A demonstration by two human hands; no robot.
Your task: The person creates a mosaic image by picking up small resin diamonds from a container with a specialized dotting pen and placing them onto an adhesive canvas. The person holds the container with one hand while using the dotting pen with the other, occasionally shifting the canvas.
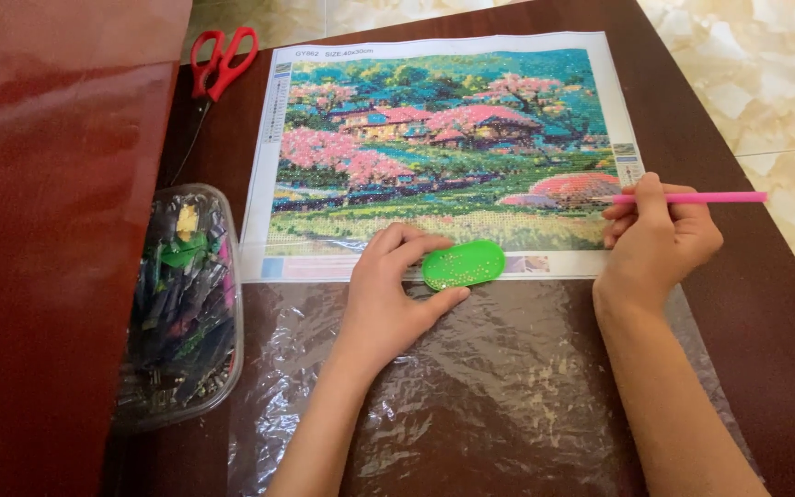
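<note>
A: Green oval bead tray (463,265) sits on the bottom white margin of the diamond-painting canvas (443,147), small yellowish beads scattered inside it.

B: Left hand (388,294)?

A: At the tray's left end. Fingers curled loosely over its upper-left edge, thumb along the lower edge, so the tray is lightly pinched between them. Palm rests on the clear plastic film (499,396) just below the canvas.

B: Right hand (657,241)?

A: At the canvas's lower right corner, closed in a pen grip on a pink applicator pen (692,197). Pen lies almost level, tail pointing right, away from the canvas; tip end is by the pink dome shape in the picture. Can't tell if the tip touches.

B: Other items?

A: Red-handled scissors (221,63) just off the canvas's top left corner, on the dark wooden table (775,313). Clear plastic tub (186,304) of small coloured bead packets left of the canvas's bottom left corner. Red glossy surface (48,230) further left.
</note>
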